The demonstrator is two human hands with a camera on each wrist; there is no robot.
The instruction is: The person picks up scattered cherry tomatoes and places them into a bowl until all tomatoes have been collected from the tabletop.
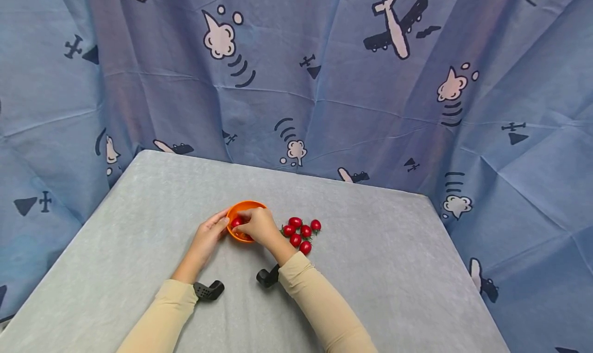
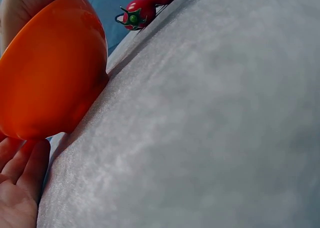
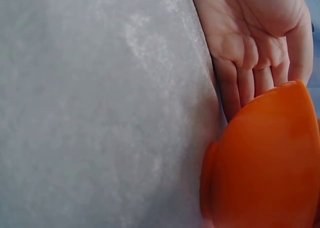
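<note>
A round orange bowl (image 1: 252, 204) stands on the table. My left hand (image 1: 209, 235) holds its left side, thumb at the rim and fingers along the outer wall; the right wrist view shows these fingers (image 3: 245, 85) passing behind the bowl. My right hand (image 1: 260, 224) reaches over the rim into the bowl, with thumb and forefinger pinching a red cherry tomato (image 1: 237, 222). The lower inside of the bowl is partly hidden by that hand. Just right of the bowl lie several cherry tomatoes (image 1: 305, 231) with green stems, one of them (image 2: 138, 13) seen in the left wrist view.
A pale grey cloth (image 1: 394, 281) covers the table. Behind and beside it hangs a blue curtain (image 1: 278, 49) printed with airplanes. Black wrist mounts (image 1: 209, 290) stick out from both forearms, low over the cloth.
</note>
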